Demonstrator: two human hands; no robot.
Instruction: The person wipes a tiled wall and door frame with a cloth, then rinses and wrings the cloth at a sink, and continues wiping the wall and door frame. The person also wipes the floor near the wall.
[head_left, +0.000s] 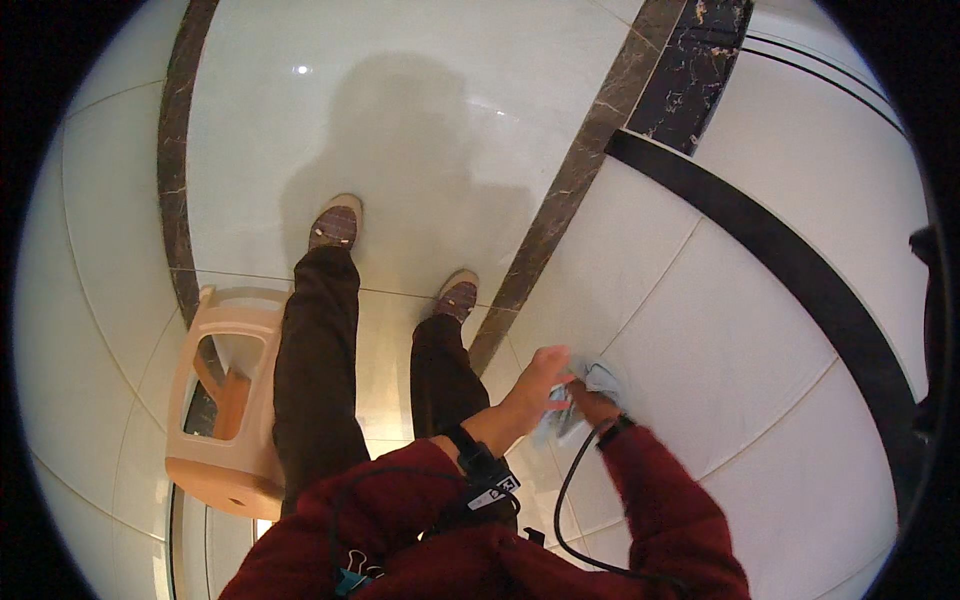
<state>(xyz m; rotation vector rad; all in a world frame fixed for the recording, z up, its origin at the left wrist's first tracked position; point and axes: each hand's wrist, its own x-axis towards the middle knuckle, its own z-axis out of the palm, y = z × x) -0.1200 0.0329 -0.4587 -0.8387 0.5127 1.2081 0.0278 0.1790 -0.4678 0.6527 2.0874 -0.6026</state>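
Note:
Both hands are close together at the lower right, over pale tiles. My right hand (594, 403) is closed on a crumpled light blue cloth (600, 377), part of which hangs below and left of the fingers. Beside it, my left hand (541, 381) has its fingers apart, their tips next to the cloth; whether they touch it I cannot tell. A black strap with a device (480, 469) sits on the left wrist, and a black cable (562, 499) runs from the right wrist.
A peach plastic stool (225, 319) stands beside my left leg. My shoes (335, 225) are on glossy floor tiles bordered by brown marble strips (555, 202). A curved black band (780, 232) crosses the pale surface on the right.

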